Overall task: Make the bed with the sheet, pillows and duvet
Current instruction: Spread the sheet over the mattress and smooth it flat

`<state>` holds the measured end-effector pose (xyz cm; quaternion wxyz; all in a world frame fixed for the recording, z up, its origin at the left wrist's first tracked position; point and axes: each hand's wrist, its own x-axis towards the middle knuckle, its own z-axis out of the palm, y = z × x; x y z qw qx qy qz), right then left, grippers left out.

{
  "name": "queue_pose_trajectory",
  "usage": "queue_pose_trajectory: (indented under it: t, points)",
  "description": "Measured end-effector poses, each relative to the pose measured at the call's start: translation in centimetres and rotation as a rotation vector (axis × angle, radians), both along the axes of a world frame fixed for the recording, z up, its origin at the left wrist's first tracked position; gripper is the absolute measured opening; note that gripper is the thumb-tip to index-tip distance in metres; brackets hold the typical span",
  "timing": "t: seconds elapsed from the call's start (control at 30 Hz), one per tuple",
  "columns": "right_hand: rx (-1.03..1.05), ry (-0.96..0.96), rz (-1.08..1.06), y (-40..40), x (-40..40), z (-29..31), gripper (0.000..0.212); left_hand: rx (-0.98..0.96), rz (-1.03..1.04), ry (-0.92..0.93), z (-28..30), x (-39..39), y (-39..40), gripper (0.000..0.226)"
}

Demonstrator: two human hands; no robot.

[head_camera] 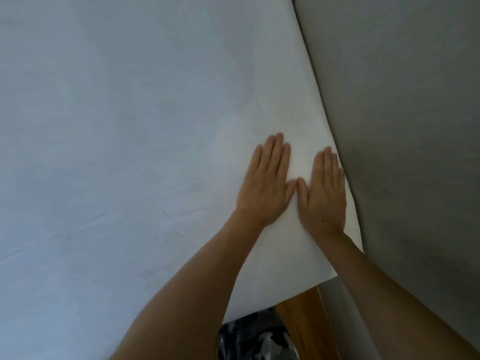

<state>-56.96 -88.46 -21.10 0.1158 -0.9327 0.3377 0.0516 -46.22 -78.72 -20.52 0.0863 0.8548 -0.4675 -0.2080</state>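
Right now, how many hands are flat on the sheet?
2. The left hand and the right hand lie side by side, thumbs nearly touching, on the sheet near its right edge.

One white sheet (130, 126), two hands, left hand (267, 185) and right hand (324, 193), one grey wall (415, 126)

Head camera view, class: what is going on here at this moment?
A person is making a bed. Both hands lie flat, fingers straight, on the smooth white cotton sheet near its corner: the left hand beside the right hand, thumbs nearly touching. The right hand sits at the sheet's edge, next to the grey wall. No pillows or duvet are in view.
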Motion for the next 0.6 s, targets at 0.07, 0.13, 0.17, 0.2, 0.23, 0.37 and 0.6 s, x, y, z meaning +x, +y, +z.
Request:
queue_pose_trajectory:
  t: [0.07, 0.13, 0.17, 0.2, 0.23, 0.37, 0.6]
  points:
    - [0.024, 0.006, -0.016, 0.0, -0.2, 0.2, 0.065, 0.003, -0.068, -0.003, 0.2, -0.4, 0.8, 0.068]
    - [0.045, 0.008, -0.036, -0.1, 0.0, 0.4, 0.066, -0.012, -0.158, 0.006, 0.4, 0.0, 2.1, 0.067]
    - [0.048, 0.010, -0.044, 0.0, 0.1, 0.5, 0.066, -0.021, -0.197, 0.019, 0.5, 0.5, 3.0, 0.066]
    - [0.045, 0.007, -0.056, 0.1, 0.1, 0.6, 0.066, -0.031, -0.230, 0.031, 0.6, 1.0, 4.0, 0.066]
    - [0.041, 0.002, -0.070, 0.4, -0.1, 0.7, 0.066, -0.039, -0.256, 0.037, 0.5, 1.5, 5.1, 0.066]
    - [0.065, 0.018, -0.081, 3.5, -3.5, 0.7, 0.064, -0.042, -0.290, 0.004, 0.4, 0.1, 8.9, 0.068]
    - [0.028, 0.061, -0.188, 8.2, -9.3, 0.0, 0.062, -0.043, -0.551, -0.018, 0.1, -9.6, 13.2, 0.065]
